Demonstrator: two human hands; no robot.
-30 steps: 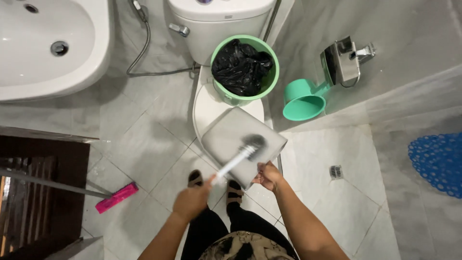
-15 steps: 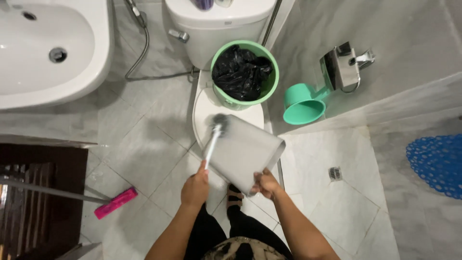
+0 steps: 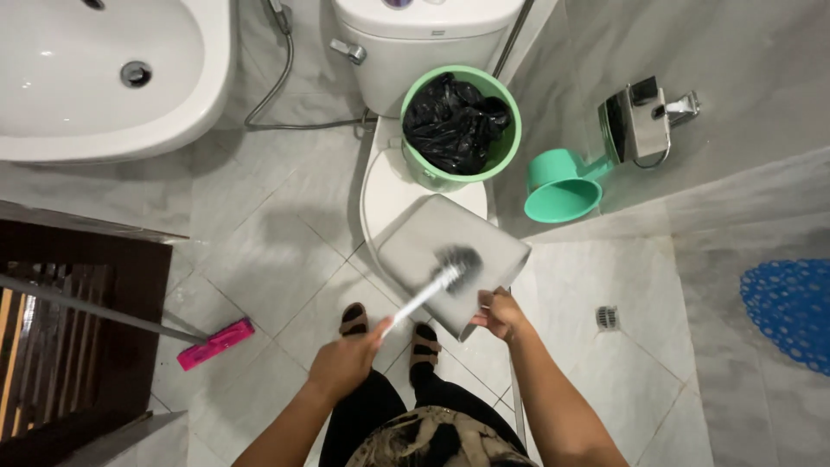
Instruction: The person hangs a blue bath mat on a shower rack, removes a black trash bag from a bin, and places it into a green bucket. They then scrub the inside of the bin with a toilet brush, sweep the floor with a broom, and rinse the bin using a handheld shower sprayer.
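Item: one toilet brush (image 3: 432,288), white handle, dark bristle head, gripped at the handle's near end by the left hand (image 3: 346,361), which is clenched around it. The bristle head is laid on the underside of one grey toilet seat (image 3: 450,255), up and to the right of that grip. The seat's near edge is grasped by the right hand (image 3: 500,313), just right of the brush handle, and the seat is held tilted over the white bowl (image 3: 385,186).

Left of the grips: one white washbasin (image 3: 112,78), far up; one dark wooden frame (image 3: 78,337); one pink-headed mop (image 3: 216,342) lying on the grey floor tiles (image 3: 251,259). Open tile is seen between mop and left hand.

Above the grips: one green bin (image 3: 460,130) lined with a black bag, set on the bowl's rim against the cistern (image 3: 424,43), touching or nearly touching the seat's far edge.

Right of the grips: one teal dipper (image 3: 562,186), one metal wall fixture (image 3: 640,121), one floor drain (image 3: 607,317), one blue mat (image 3: 791,307). Bare tile lies around the drain.

Below: two sandalled feet, close beneath the seat's near edge.
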